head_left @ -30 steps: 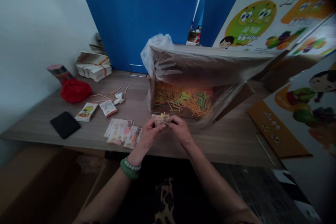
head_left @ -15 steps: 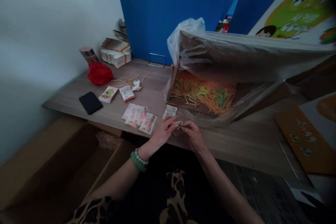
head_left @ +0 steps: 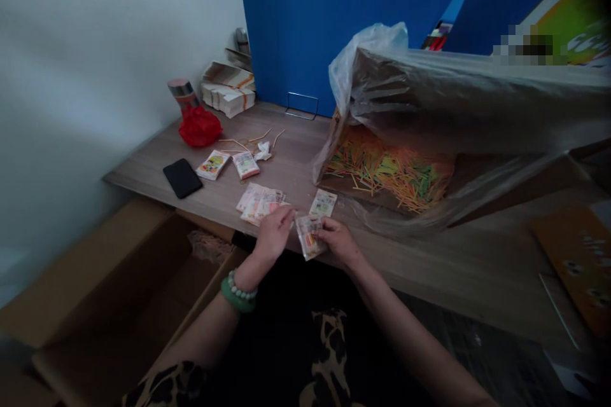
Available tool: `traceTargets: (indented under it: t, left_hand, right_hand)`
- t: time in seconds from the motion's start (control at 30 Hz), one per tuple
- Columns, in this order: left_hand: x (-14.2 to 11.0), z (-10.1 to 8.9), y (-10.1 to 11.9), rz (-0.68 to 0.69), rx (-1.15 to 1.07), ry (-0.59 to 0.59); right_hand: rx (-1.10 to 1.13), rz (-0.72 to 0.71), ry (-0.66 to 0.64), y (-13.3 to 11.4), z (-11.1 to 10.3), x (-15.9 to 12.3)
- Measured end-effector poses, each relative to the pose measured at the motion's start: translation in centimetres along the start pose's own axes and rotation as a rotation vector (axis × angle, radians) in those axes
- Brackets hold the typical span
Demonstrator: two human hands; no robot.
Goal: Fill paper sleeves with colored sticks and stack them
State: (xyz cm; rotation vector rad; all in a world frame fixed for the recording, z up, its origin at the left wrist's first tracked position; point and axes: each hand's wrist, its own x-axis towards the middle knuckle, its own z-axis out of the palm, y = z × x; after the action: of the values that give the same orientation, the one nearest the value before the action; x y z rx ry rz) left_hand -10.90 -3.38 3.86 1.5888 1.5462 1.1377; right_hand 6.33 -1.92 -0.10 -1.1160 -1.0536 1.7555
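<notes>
My right hand (head_left: 340,243) grips a small printed paper packet (head_left: 308,239) by its right side, thumb on top, over the table's front edge. Beside it on the left is my left hand (head_left: 273,233), fingers stretched out, with no object visible in it. Its fingertips are close to the held packet, and it partly covers a spread pile of similar packets (head_left: 254,198). Another packet, with green print (head_left: 323,202), lies flat just beyond my right hand. Farther right, a plastic-lined carton (head_left: 405,86) lies on its side with many coloured thin sticks (head_left: 396,168) inside.
Toward the left lie a black phone-like slab (head_left: 182,178), two packet stacks (head_left: 212,165) (head_left: 245,165), loose sticks, a crumpled white tissue (head_left: 263,151) and a red plastic bag (head_left: 199,127). White bundled stacks (head_left: 228,100) stand behind. An open cardboard box (head_left: 119,267) sits below the table's left front.
My left hand has drawn away leftward from the packet. The right hand now holds the packet alone, its printed face in view. The whole scene has shifted rightward as the head turned.
</notes>
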Motion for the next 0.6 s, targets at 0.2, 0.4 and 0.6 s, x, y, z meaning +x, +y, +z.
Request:
traceTargets:
  t: [0.2, 0.4, 0.6]
  left_hand:
    - [-2.4, -2.7, -1.0, -0.275, 0.903, -0.023]
    - [-3.9, -0.5, -2.5, -0.315, 0.904, -0.072]
    - [-3.3, 0.8, -2.5, -0.193, 0.765, -0.022]
  right_hand:
    - [0.016, -0.038, 0.169, 2.1, 4.9, 4.5]
    - [-0.742, -0.212, 0.344, 1.9, 5.0, 4.1]
    - [-1.042, -0.174, 0.244, 1.5, 4.3, 0.4]
